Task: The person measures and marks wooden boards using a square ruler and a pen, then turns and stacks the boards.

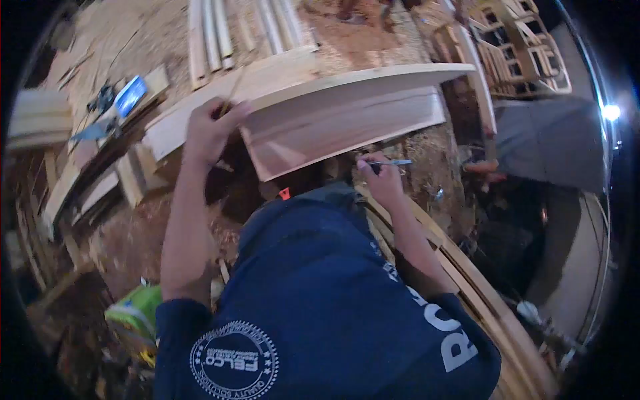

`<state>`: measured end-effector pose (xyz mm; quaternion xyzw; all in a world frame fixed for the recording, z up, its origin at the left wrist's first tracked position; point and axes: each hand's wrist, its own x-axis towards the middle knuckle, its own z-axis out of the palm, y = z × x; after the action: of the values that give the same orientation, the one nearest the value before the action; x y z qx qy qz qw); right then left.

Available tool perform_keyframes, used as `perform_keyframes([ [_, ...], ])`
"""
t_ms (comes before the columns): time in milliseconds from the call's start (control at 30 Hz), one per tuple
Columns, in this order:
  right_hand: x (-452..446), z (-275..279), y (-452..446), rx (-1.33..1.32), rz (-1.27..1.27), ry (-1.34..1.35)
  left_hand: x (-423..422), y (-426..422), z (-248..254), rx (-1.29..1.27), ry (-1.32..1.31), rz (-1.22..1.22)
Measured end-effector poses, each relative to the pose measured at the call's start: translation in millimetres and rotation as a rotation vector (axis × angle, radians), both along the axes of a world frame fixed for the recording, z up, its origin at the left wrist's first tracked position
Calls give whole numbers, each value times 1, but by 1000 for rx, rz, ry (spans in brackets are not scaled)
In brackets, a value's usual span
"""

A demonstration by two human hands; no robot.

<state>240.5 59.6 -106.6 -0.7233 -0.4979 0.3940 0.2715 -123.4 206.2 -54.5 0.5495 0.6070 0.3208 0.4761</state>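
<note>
A joined wooden piece lies across the work in front of me, with a long edge board (360, 79) and a wide pale panel (333, 127) below it. At its left end, my left hand (212, 130) is closed with thumb and fingers around a thin wooden strip (235, 85). My right hand (383, 179) is below the panel's lower edge, closed on a slim, light-coloured tool (395, 162) that points right. Its exact kind cannot be made out. The lower part of the left hand's grip is hidden.
Long wooden strips (210, 33) lie at the back among shavings. A blue-screened device (131, 97) sits at the left. Wooden frames (517, 47) stand at the far right, near another person's hand (481, 167). A green item (137, 310) lies lower left; long timbers (473, 293) run lower right.
</note>
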Motion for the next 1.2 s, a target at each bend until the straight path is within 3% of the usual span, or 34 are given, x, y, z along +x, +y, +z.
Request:
perform_keyframes([
  [67, 26, -7, 5, -40, -72, 88, 2, -1, 9, 4, 41, -2],
  [167, 74, -14, 21, -54, -175, -8, 8, -3, 18, 19, 109, 10],
  [233, 106, -4, 33, 86, -223, -100, 2, -3, 12, -7, 124, 14],
  [300, 149, -8, 47, 184, -277, -157, 12, -7, 36, -62, 261, 23],
  [333, 174, -12, 56, 88, -350, 20, 17, -8, 48, -134, 316, 42],
  [467, 254, -7, 93, 169, -431, 89, 22, -12, 52, -213, 419, 138],
  [600, 323, -8, 137, 156, -305, -58, 57, -13, 76, -220, 544, 193],
  [700, 359, -44, 167, 114, -224, -145, 69, -9, 85, -289, 594, 200],
  [733, 366, -54, 174, 152, -204, 31, 73, -7, 89, -335, 602, 209],
  [833, 380, -99, 196, 209, -131, 101, 91, -6, 94, -347, 540, 264],
  [867, 385, -102, 200, 120, -82, 62, 82, -10, 82, -262, 440, 263],
  [967, 386, -102, 205, 119, -3, 159, 105, -4, 99, -404, 647, 296],
  [1200, 380, -90, 204, 66, -73, 266, 94, -5, 93, -405, 670, 302],
])
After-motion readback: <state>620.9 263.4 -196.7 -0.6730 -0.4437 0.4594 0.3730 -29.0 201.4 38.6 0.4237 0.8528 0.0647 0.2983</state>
